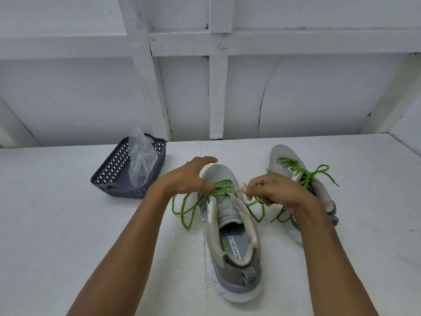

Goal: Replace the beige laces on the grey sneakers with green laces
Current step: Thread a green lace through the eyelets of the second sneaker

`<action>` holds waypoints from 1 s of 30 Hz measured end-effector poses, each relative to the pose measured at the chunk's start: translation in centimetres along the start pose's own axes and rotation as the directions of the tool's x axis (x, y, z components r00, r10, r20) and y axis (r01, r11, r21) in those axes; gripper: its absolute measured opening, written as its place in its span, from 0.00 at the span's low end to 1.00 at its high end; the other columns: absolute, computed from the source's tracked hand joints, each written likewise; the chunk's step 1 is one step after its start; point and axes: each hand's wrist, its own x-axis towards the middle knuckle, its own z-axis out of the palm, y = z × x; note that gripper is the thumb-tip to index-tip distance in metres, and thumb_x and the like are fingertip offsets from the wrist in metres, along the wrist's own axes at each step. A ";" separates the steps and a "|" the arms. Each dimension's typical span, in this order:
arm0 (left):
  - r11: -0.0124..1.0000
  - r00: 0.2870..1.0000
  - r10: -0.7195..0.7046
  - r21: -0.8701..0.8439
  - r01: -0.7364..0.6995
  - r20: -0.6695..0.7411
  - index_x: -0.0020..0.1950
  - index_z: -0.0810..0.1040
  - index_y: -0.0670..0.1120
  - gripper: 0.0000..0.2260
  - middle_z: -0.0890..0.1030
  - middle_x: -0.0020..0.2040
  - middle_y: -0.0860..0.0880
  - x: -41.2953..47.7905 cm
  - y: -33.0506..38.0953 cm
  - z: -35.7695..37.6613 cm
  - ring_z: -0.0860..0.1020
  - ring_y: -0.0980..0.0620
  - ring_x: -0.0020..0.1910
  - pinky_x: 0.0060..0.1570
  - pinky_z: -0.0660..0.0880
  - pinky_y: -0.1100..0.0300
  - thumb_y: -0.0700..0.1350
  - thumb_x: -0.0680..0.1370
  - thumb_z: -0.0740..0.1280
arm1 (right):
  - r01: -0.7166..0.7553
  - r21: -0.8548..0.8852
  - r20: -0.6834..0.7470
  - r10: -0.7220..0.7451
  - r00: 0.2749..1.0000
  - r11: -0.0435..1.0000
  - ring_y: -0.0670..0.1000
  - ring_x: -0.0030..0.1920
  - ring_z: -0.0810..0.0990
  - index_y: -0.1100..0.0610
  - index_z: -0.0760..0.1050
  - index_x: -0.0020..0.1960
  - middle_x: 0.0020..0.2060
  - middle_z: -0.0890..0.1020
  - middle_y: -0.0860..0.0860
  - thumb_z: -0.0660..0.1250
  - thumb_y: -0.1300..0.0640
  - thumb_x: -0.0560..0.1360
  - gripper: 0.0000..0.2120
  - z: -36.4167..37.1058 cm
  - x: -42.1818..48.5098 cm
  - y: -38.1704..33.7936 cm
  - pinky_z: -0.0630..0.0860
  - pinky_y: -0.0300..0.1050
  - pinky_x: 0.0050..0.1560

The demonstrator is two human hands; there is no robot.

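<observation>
The grey mesh sneaker with a white sole (232, 236) lies in the middle of the white worktop (68, 213), heel toward the person, toe pointing away. A bright green cord lace (230, 190) runs through its upper eyelets, and slack loops spill onto the worktop on both sides. The left hand (186, 179) sits over the eyelets; its grip is narrow, thumb and lower fingers pinching the lace while the forefinger stretches out above the toe. The right hand (275, 192) is just beside the sneaker's right edge, its grip closed, fingers curled round the lace and fingertips pinching one strand taut. Behind that hand lies the second grey sneaker (283, 156), its own green lace (292, 161) already threaded. Well apart at the rear left stands a dark grey perforated plastic basket (114, 165) holding a clear plastic bag (141, 160), against a white panelled wall (319, 99).
</observation>
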 end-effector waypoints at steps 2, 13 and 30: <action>1.000 1.000 -0.007 -0.016 0.008 0.007 0.74 0.63 0.61 0.39 0.64 0.75 0.55 -0.1 0.0 0.1 0.64 0.53 0.72 0.69 0.69 0.47 0.53 0.64 0.70 | 0.058 0.215 -0.087 -0.040 0.995 0.975 0.46 0.39 0.79 0.57 0.76 0.34 0.33 0.81 0.49 0.68 0.57 0.78 0.13 -0.1 0.3 0.2 0.71 0.40 0.42; 0.993 0.994 0.104 0.067 -0.102 -0.033 0.70 0.71 0.57 0.28 0.69 0.72 0.57 -0.4 1.4 0.0 0.67 0.57 0.70 0.67 0.68 0.57 0.43 0.73 0.73 | 0.153 0.396 -0.194 -0.080 0.978 0.905 0.49 0.33 0.78 0.56 0.74 0.35 0.32 0.80 0.49 0.67 0.55 0.79 0.14 1.4 0.7 -1.7 0.71 0.40 0.33; 0.416 0.788 -0.467 -0.886 -0.204 -0.401 0.40 0.72 0.46 0.07 0.66 0.29 0.51 0.2 -0.3 -4.3 0.63 0.55 0.24 0.25 0.64 0.63 0.42 0.78 0.65 | 0.181 0.256 -0.330 -0.090 0.940 0.949 0.47 0.29 0.61 0.58 0.74 0.42 0.28 0.64 0.48 0.63 0.51 0.81 0.12 -1.0 -0.1 -1.4 0.61 0.41 0.31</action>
